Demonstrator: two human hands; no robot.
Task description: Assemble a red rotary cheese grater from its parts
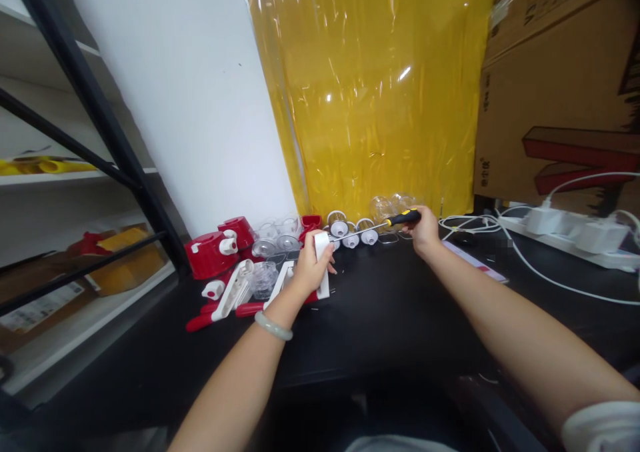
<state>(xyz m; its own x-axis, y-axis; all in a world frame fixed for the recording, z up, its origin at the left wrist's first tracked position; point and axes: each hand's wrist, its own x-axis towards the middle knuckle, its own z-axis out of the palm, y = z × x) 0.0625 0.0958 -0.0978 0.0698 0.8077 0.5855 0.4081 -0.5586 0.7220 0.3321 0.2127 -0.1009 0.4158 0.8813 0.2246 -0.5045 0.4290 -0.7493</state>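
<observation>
My left hand (309, 269) is closed around a white plastic part (323, 241), which has a red piece at its lower end. My right hand (426, 231) grips a screwdriver (403, 218) by its black and yellow handle. Its long metal shaft runs leftward, and the tip meets the upper side of the white part; the exact contact point is too small to make out. Left of my left hand lie white parts with red handles (200, 322) and stacked clear plastic pieces (263, 279). Behind the hands stand several round white-and-clear parts (351, 239).
Red housings (213, 255) and clear cups (265, 247) stand at the back left. A white power strip (565, 235) with plugs and loose cables lies right, before a cardboard box (555, 105). A yellow plastic sheet (375, 92) hangs behind the black table (380, 332). A shelf rack stands left.
</observation>
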